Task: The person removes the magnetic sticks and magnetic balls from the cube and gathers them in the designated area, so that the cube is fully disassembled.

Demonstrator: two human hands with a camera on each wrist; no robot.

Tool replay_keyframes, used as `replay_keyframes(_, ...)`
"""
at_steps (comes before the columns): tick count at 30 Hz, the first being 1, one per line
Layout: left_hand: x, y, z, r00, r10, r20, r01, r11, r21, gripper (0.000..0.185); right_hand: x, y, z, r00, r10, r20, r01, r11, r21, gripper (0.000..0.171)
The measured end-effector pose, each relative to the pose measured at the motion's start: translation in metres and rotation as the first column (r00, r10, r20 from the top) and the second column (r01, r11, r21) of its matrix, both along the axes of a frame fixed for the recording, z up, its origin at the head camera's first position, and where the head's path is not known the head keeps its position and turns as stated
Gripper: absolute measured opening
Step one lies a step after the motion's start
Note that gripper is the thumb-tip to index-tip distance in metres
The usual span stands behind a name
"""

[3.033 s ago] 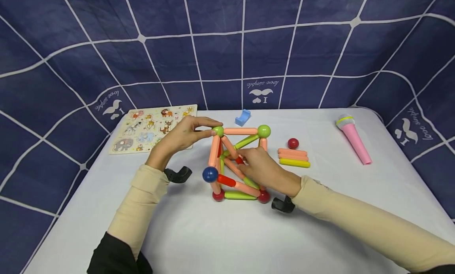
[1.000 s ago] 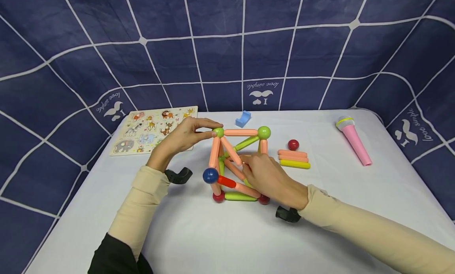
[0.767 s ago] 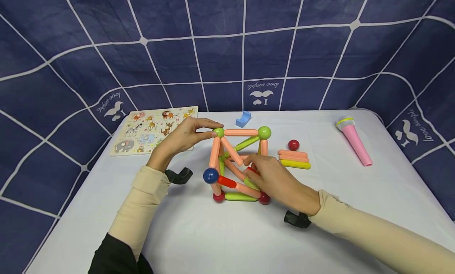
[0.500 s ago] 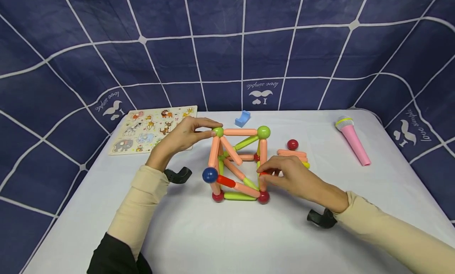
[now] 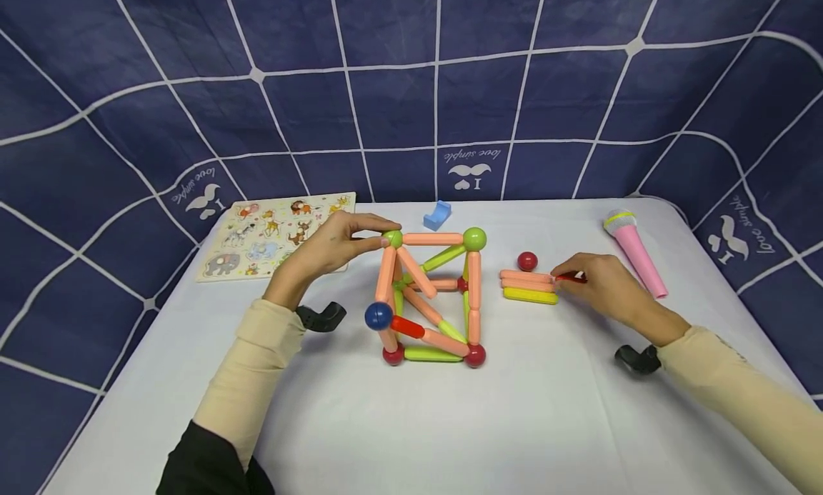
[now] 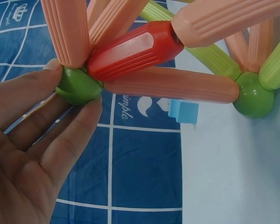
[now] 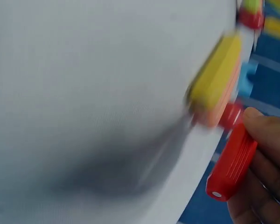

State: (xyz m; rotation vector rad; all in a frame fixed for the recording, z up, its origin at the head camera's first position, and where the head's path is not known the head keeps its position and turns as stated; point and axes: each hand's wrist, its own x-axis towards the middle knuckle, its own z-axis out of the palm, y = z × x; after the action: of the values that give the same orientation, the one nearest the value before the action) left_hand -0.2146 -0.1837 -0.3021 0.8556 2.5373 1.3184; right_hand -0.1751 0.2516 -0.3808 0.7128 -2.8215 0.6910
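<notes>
**Laying the red stick with the spare sticks**

The red stick [image 5: 569,278] is in the right hand [image 5: 607,292], over on the right side of the white table [image 5: 450,423]. The fingers and thumb curl round it and pinch it near one end. The right wrist view shows this too, though it is blurry there: the red stick [image 7: 232,163] pokes out from the fingertips [image 7: 267,133].

The stick's free end is just beside the little pile of spare sticks [image 5: 529,286], two peach ones and a yellow one lying side by side. A red ball [image 5: 527,261] sits just behind the pile.

A good way to do this, I think, is to go slow and lay the stick flat next to the pile, lined up the same way. If these sticks are magnets, the pile may jump or roll, so let go gently.

The left hand [image 5: 324,248] pinches the green ball [image 6: 77,86] at a top corner of the stick cube [image 5: 431,298] with its fingertips. It looks wise to hold that corner steady, so the cube does not wobble.

Farther away lie a blue block [image 5: 439,213], an animal puzzle board [image 5: 273,231] and a pink toy microphone [image 5: 633,248].
</notes>
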Motion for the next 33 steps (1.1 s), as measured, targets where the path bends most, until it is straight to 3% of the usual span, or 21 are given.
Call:
replay_keyframes(5,0.001,0.000,-0.001,1.000,0.006,0.004,-0.006,1.000,-0.006,0.031,-0.021,0.020,-0.012,0.996,-0.036,0.080,0.034,0.999,0.030,0.021)
replay_keyframes(10,0.002,0.001,-0.001,1.000,0.009,0.012,-0.008,1.000,-0.014,0.032,-0.028,0.023,-0.020,0.991,-0.038,0.132,0.033,0.999,0.037,0.023)
replay_keyframes(16,0.001,0.000,-0.002,1.000,0.012,0.004,-0.012,1.000,-0.016,0.031,-0.028,0.020,-0.005,0.989,-0.053,0.138,0.051,0.998,0.022,0.029)
replay_keyframes(19,0.000,0.000,-0.002,1.000,0.007,0.001,-0.007,1.000,-0.011,0.031,-0.024,0.012,0.010,0.991,-0.113,0.071,0.116,0.992,-0.039,0.030)
replay_keyframes(22,0.001,0.000,-0.001,1.000,0.011,0.005,-0.011,1.000,-0.011,0.032,-0.015,-0.010,0.027,0.985,-0.158,-0.064,0.148,0.979,-0.140,0.025)
replay_keyframes(25,0.001,0.000,0.000,1.000,0.011,0.005,-0.011,1.000,-0.005,0.032,-0.003,-0.041,0.045,0.972,-0.137,-0.192,0.093,0.971,-0.221,0.020)
replay_keyframes(28,0.002,0.001,0.000,1.000,0.006,-0.001,-0.006,1.000,0.001,0.031,0.009,-0.074,0.060,0.969,-0.044,-0.244,-0.021,0.967,-0.255,0.018)
replay_keyframes(30,0.001,0.001,0.000,1.000,-0.001,-0.006,0.001,1.000,0.001,0.031,0.017,-0.095,0.065,0.974,0.025,-0.226,-0.088,0.959,-0.270,0.019)
replay_keyframes(33,0.001,0.001,0.000,1.000,-0.003,-0.012,0.003,1.000,-0.003,0.030,0.025,-0.127,0.067,0.987,0.116,-0.110,-0.143,0.949,-0.282,0.026)
